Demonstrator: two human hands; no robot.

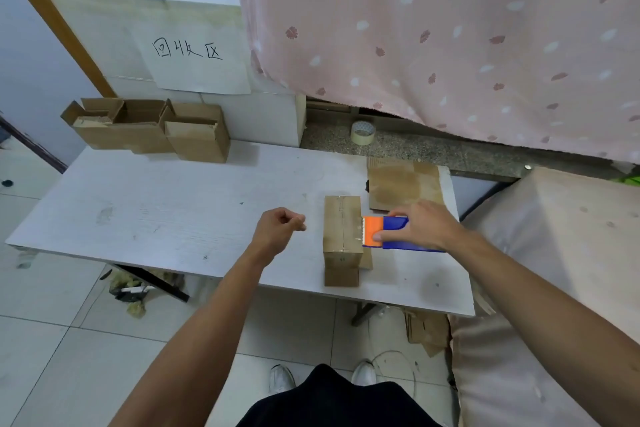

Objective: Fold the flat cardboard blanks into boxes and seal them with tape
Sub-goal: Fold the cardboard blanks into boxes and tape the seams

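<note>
One box (pixel 342 230) stands at the table's (pixel 156 211) four o'clock; the right hand (pixel 420 224) grips the tape dispenser (pixel 384 233) at its three o'clock edge. Loosely curled and empty, the left hand (pixel 281 224) steadies nothing, so pulling tape could drag the box.

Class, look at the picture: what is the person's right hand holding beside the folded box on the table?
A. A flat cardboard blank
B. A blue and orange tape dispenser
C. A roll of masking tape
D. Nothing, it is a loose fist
B: the right hand grips the blue and orange tape dispenser, its toothed edge against the folded box; the loosely closed left hand is empty.
</note>
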